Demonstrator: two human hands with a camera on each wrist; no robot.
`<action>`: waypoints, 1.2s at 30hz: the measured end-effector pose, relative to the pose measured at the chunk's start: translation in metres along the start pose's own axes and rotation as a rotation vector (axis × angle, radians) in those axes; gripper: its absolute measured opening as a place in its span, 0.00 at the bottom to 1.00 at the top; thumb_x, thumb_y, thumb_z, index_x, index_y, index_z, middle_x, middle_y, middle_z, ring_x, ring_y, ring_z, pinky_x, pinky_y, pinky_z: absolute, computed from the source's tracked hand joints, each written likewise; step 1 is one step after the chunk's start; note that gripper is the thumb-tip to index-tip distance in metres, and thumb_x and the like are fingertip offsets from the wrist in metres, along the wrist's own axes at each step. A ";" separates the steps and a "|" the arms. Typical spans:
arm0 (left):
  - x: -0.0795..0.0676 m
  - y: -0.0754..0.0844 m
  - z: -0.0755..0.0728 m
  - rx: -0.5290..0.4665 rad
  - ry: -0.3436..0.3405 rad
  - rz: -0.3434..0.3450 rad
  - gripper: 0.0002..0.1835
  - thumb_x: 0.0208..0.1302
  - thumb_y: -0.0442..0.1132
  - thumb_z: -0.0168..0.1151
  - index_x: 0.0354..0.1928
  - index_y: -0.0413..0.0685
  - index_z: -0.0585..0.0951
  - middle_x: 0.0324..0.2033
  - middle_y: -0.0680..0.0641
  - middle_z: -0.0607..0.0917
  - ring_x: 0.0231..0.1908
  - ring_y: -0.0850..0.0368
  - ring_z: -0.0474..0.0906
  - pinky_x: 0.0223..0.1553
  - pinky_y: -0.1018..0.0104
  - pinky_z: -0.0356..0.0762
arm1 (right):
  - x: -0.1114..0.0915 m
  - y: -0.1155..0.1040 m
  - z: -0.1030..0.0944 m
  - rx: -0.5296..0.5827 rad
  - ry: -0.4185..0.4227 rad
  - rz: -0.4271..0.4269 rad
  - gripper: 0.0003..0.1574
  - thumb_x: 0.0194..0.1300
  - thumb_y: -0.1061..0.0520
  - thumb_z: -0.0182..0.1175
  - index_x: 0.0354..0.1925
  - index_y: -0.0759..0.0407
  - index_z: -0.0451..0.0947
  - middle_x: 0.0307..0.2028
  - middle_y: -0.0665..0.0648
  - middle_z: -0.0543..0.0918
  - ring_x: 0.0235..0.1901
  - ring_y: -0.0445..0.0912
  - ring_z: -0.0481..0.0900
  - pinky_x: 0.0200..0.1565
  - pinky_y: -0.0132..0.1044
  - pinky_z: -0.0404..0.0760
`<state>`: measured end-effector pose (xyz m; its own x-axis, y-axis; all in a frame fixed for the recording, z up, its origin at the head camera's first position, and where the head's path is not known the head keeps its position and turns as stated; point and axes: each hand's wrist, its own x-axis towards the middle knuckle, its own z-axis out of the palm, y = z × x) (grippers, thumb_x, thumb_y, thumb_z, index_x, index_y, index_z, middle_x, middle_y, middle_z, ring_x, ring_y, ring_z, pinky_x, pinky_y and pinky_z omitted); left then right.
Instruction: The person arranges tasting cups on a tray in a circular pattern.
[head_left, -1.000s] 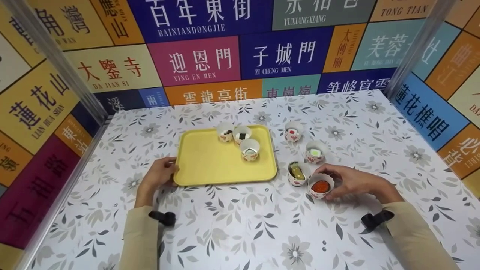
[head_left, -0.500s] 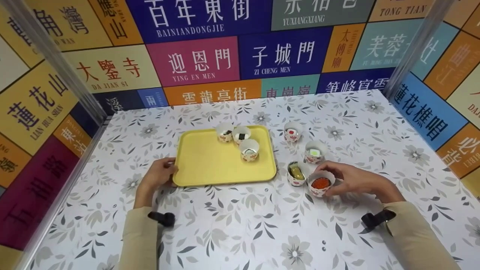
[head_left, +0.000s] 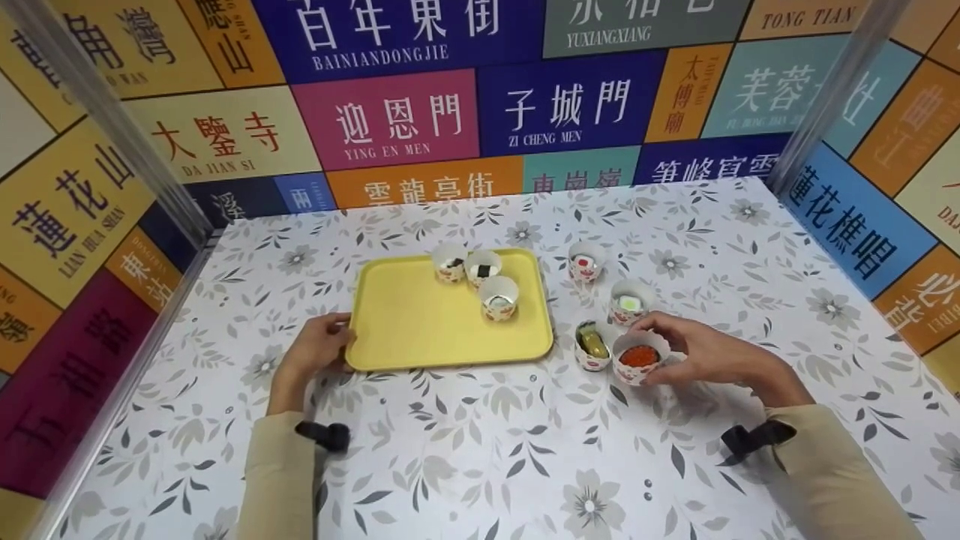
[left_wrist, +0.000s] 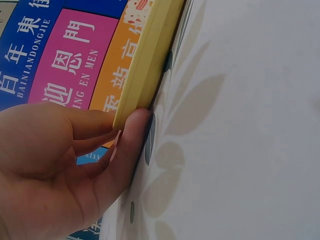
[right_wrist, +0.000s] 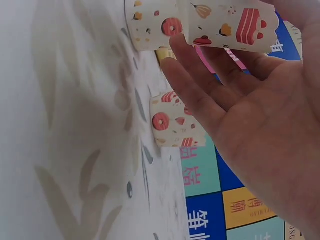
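My left hand grips the left edge of a yellow tray, fingers and thumb at its corner in the left wrist view. Three printed paper cups with sushi, one of them a cup at the front, stand on the tray's right part. My right hand pinches the rim side of a paper cup holding orange roe. In the right wrist view this held cup shows its base higher than that of a neighbouring cup. Just left of it stands a cup with a greenish-brown piece.
Behind the right hand stand a cup with a green-centred piece and a cup with a red-centred piece. A white leaf-patterned cloth covers the table. Colourful lettered panels wall the back and sides.
My right hand has shifted the roe cup slightly away from me, towards the back of the table. My left hand and the tray have stayed in place.
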<state>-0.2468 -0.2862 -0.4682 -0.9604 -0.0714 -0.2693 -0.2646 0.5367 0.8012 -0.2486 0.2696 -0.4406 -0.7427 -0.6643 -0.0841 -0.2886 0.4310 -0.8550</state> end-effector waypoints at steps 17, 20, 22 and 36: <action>0.000 0.001 0.000 -0.011 -0.008 -0.023 0.26 0.76 0.36 0.48 0.73 0.38 0.66 0.59 0.32 0.77 0.36 0.56 0.83 0.33 0.66 0.86 | 0.010 -0.029 0.022 0.002 0.175 -0.064 0.36 0.55 0.58 0.76 0.60 0.57 0.73 0.56 0.57 0.79 0.52 0.35 0.79 0.52 0.28 0.81; 0.000 0.001 0.000 0.004 0.000 -0.025 0.26 0.76 0.36 0.48 0.73 0.38 0.66 0.58 0.32 0.78 0.36 0.56 0.83 0.33 0.66 0.85 | 0.012 -0.035 0.028 0.004 0.198 -0.029 0.36 0.55 0.57 0.76 0.60 0.59 0.73 0.56 0.58 0.78 0.52 0.34 0.79 0.50 0.29 0.82; 0.000 0.001 0.000 0.012 0.005 -0.023 0.25 0.76 0.36 0.48 0.73 0.38 0.66 0.58 0.32 0.78 0.37 0.56 0.83 0.33 0.66 0.85 | 0.015 -0.039 0.032 0.001 0.212 -0.005 0.36 0.56 0.56 0.75 0.60 0.59 0.72 0.56 0.59 0.78 0.52 0.36 0.79 0.51 0.30 0.82; 0.000 0.000 0.000 0.011 0.003 0.007 0.26 0.76 0.36 0.48 0.73 0.37 0.66 0.59 0.30 0.78 0.35 0.57 0.83 0.33 0.67 0.84 | 0.048 -0.070 0.069 -0.012 0.322 0.050 0.37 0.56 0.51 0.76 0.61 0.55 0.74 0.51 0.57 0.81 0.39 0.44 0.79 0.36 0.30 0.79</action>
<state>-0.2466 -0.2865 -0.4686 -0.9626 -0.0705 -0.2617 -0.2567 0.5462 0.7973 -0.2226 0.1657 -0.4202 -0.9084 -0.4158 0.0423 -0.2530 0.4665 -0.8476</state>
